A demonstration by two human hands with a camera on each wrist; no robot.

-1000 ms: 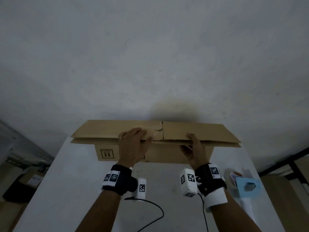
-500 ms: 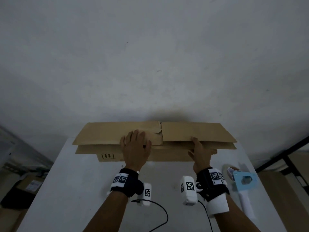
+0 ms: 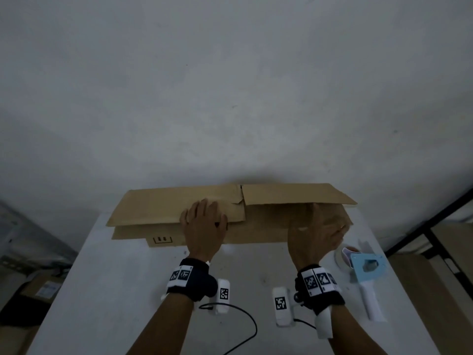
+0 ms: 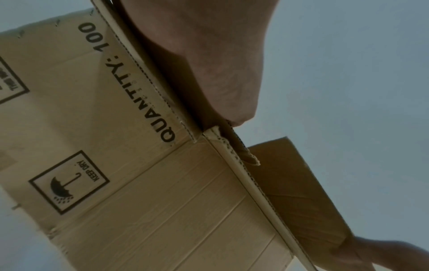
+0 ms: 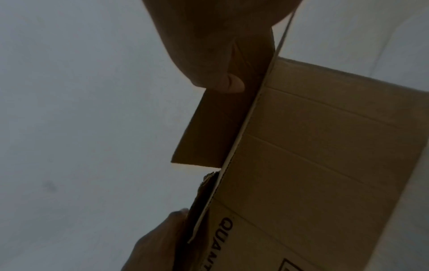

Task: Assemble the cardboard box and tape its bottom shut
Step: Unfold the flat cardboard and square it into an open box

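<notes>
Head view shows the cardboard box (image 3: 231, 221) lying flattened along the far edge of the white table (image 3: 122, 290), lower than a second ago, when its upper layer was held up off the surface. The left hand (image 3: 203, 228) now lies palm down on the near edge of the left flap (image 3: 163, 206), fingers straight and close together, pressing it flat where before they curled over the edge. The right hand (image 3: 313, 233) has slid rightward and is blurred with motion; the right wrist view shows its thumb (image 5: 228, 83) lying on the dark underside of the right flap (image 3: 294, 194), so it seems to pinch or lift that flap, though the other fingers are hidden. The two flaps meet at a torn seam near the middle. Judging from this, the box is not yet opened into a square tube; the hands are regripping to spread it. The blue tape dispenser (image 3: 366, 267) lies untouched on the table just right of the right hand, so taping is some way off.
</notes>
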